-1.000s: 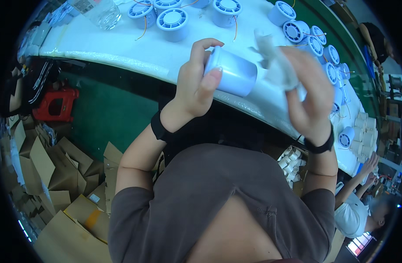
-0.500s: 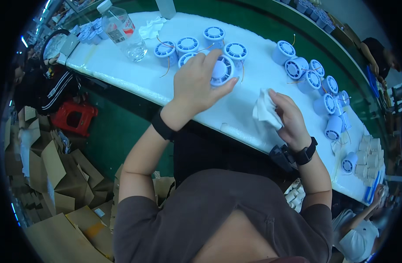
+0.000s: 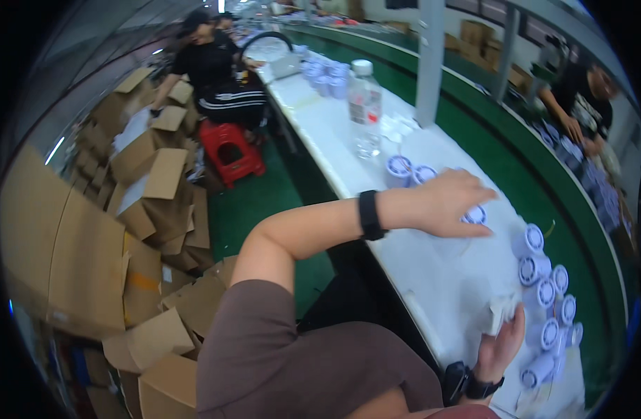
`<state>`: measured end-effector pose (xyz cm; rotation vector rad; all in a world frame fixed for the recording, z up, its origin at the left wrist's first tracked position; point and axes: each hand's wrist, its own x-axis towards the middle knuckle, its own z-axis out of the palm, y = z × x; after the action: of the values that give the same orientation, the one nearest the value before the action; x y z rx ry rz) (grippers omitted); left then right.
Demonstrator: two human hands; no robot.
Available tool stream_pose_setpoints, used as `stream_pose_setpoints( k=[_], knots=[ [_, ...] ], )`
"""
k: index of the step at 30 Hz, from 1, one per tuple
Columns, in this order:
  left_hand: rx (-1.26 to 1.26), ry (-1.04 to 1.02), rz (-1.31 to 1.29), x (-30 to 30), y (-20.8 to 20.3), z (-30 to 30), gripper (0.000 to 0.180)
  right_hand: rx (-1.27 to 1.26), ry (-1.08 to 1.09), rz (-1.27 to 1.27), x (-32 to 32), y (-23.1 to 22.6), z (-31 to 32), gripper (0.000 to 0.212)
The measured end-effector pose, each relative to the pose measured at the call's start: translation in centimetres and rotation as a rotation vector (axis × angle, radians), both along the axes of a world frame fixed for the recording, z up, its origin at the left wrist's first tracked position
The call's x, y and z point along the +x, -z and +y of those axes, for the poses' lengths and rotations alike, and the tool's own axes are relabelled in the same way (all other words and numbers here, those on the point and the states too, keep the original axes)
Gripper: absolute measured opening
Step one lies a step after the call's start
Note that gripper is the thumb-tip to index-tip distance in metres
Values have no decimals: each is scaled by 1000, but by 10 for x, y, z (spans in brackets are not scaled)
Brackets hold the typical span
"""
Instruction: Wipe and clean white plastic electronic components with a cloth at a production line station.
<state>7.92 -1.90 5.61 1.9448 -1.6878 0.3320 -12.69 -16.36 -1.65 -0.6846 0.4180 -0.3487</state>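
My left hand (image 3: pixel 446 202) reaches across the white table, palm down, with thumb and fingers spread. Between them shows a light-blue plastic cylinder (image 3: pixel 476 215) with a slotted round top; the hand hides most of it, and I see no firm hold. Two similar cylinders, one of them a slotted piece (image 3: pixel 399 167), stand beside the wrist; others behind the hand are partly hidden. Nearer to me, my right hand (image 3: pixel 500 346) is closed on a crumpled white cloth (image 3: pixel 500 312), held a little off the tabletop. Black bands circle both wrists.
A row of slotted cylinders (image 3: pixel 544 293) runs along the table's right side. A clear water bottle (image 3: pixel 366 112) stands farther back by crumpled tissue (image 3: pixel 399 127) and a grey post (image 3: pixel 430 63). Cardboard boxes (image 3: pixel 153 202) crowd the left floor, near a person on a red stool (image 3: pixel 231 153).
The view has swung to the left, bringing in more boxes and the seated person. My left hand's fingers have spread above the cylinder. My right hand keeps the cloth.
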Motion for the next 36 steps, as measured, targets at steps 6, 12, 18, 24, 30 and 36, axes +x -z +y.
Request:
stream_pose_setpoints(
  k=[6,12,18,24,30,36],
  knots=[
    [246,59,47,-15,-24,-98,55,36,-17,-281,-1,12,-18,27],
    [396,-102,-111,28,41,-194,55,64,41,-231,2,5,-15,26],
    [573,67,146,15,55,-211,57,83,-10,-284,-10,-1,-2,26],
    [558,24,10,3,51,-194,59,92,6,-279,-12,-6,-4,27],
    [518,140,42,28,66,-203,61,79,-17,-202,0,1,-1,29],
    [509,37,-143,15,45,-186,61,113,17,-81,12,16,-12,31]
  ],
)
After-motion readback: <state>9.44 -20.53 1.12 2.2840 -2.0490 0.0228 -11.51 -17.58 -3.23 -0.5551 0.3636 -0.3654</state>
